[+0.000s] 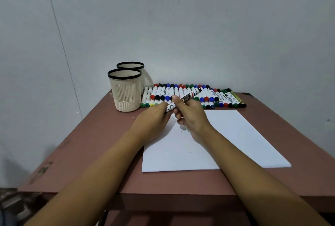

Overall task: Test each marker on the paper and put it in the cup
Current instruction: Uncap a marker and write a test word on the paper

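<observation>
Head view is showing 1 marker (190,95) held above the far edge of the paper (235,135), right hand (192,115) gripping its barrel, left hand (154,118) pinching its lower end; a sharp uncapping tug is probably risking a knock into the marker row (224,98) behind

Marker (192,94) partly hid btw left hand (154,117) & right hand (193,116); paper (235,135) scribbles too faint.

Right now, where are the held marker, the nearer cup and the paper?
held marker (191,95): head view, dark barrel past the fingers.
nearer cup (125,92): head view, slatted front wall.
paper (235,135): head view, bare right part.
</observation>
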`<state>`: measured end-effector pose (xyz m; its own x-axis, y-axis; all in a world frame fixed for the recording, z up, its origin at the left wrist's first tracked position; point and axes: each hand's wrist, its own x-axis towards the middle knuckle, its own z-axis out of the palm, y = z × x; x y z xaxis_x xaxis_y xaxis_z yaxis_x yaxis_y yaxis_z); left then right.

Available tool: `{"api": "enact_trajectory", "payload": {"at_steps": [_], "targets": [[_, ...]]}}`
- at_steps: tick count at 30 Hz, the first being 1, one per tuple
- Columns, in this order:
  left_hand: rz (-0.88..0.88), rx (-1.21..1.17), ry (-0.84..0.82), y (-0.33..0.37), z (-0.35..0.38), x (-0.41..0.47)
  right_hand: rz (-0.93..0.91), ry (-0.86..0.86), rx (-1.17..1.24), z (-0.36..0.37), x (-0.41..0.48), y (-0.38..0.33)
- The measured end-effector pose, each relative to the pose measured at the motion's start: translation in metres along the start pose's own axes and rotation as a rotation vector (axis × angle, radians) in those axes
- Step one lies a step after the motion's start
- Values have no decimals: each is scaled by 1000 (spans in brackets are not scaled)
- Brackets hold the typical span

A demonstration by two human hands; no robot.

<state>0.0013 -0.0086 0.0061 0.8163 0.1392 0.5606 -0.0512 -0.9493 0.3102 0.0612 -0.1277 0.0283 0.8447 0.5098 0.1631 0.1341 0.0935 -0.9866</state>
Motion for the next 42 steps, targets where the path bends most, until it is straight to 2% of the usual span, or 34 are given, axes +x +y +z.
{"api": "enact_trajectory", "payload": {"at_steps": [4,8,16,26,30,35,39,42], "targets": [[1,-95,-59,3,-2,-2,-39,36,-24,-4,3,1],[5,-159,-126,4,-7,-2,-59,-3,-22,-7,4,3],[23,-281,-50,-1,-6,-2,-126,-80,7,-10,11,6],[-52,-253,0,-5,-6,-5,-204,-143,13,-12,9,5],[-146,-233,7,-6,-10,-4,-144,-32,71,-14,10,2],[-378,-544,78,-11,-17,1,-41,166,265,-16,11,-6],[-430,-435,-118,-18,-28,8,78,102,360,-12,17,-12],[-412,-285,-292,-27,-40,8,47,60,258,-1,21,-17]]}}
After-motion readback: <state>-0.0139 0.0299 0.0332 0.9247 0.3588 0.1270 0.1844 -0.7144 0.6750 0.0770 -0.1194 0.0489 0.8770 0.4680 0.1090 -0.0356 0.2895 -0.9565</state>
